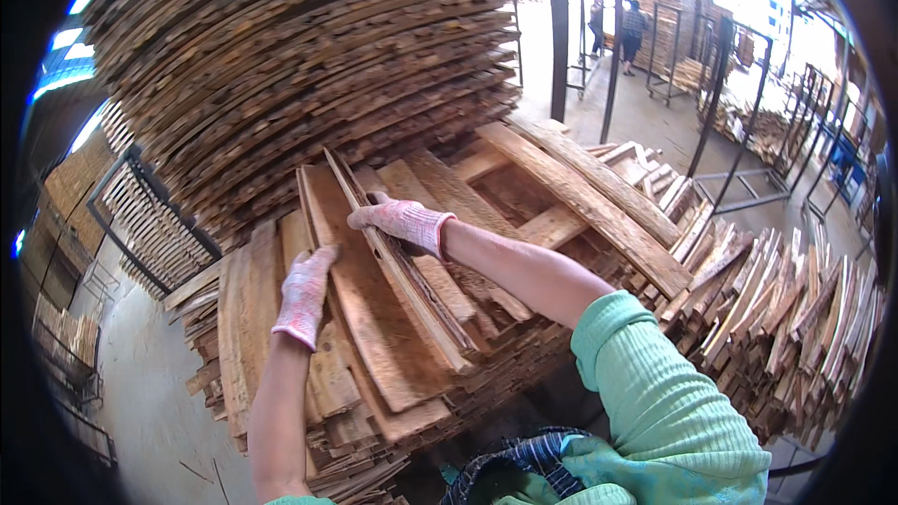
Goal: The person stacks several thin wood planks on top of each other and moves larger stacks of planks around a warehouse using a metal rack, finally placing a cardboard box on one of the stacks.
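My left hand (307, 297), in a pale pinkish knit glove, grips the left edge of a wide brown wooden board (360, 318) that lies lengthwise on the stack. My right hand (404, 223), gloved alike, is closed round narrow wooden boards (398, 282) tipped up on edge just right of the wide one. The undersides of both hands' grips are hidden. Beneath them a low stack of planks (248, 332) spreads out, its boards side by side and some overlapping.
A tall layered stack of boards (309, 65) rises right behind my hands. Two long planks (589, 210) lie slantwise at the right, above a heap of loose wood strips (786, 309). Dark metal frames (558, 47) stand on the concrete floor (150, 383). Two people (632, 36) are far back.
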Demonstrator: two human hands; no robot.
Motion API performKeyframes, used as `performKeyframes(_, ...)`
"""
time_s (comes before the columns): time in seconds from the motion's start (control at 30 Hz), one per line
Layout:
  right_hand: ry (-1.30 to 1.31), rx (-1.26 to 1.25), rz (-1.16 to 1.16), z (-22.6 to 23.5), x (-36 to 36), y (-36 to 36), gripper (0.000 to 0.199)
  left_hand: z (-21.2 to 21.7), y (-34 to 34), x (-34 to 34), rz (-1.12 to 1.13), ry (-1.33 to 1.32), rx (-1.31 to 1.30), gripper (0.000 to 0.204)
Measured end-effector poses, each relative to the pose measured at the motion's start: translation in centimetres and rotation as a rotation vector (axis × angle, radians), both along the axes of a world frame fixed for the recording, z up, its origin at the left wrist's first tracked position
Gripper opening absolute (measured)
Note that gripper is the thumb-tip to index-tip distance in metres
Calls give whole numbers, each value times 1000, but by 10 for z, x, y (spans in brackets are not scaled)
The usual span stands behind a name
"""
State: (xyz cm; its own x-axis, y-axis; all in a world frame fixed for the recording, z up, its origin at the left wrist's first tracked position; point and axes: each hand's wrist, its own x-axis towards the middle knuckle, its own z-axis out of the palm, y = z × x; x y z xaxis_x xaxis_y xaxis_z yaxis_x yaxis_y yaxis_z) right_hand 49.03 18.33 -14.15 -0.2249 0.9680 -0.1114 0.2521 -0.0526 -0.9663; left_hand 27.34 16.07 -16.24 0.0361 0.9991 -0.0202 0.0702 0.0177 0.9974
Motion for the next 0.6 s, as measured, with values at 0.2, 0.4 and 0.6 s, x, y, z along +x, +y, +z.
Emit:
performKeyframes(0.2,-408,195,-88,19,121,-14,97,-9,6,16,27,1092,-78,73)
performKeyframes(0.4,-996,129,-268,-66,206,43,82,-10,-7,14,28,1289,-37,88)
performKeyframes(0.6,-969,254,-261,-105,191,100,55,-4,-22,78,-15,1328,-158,105)
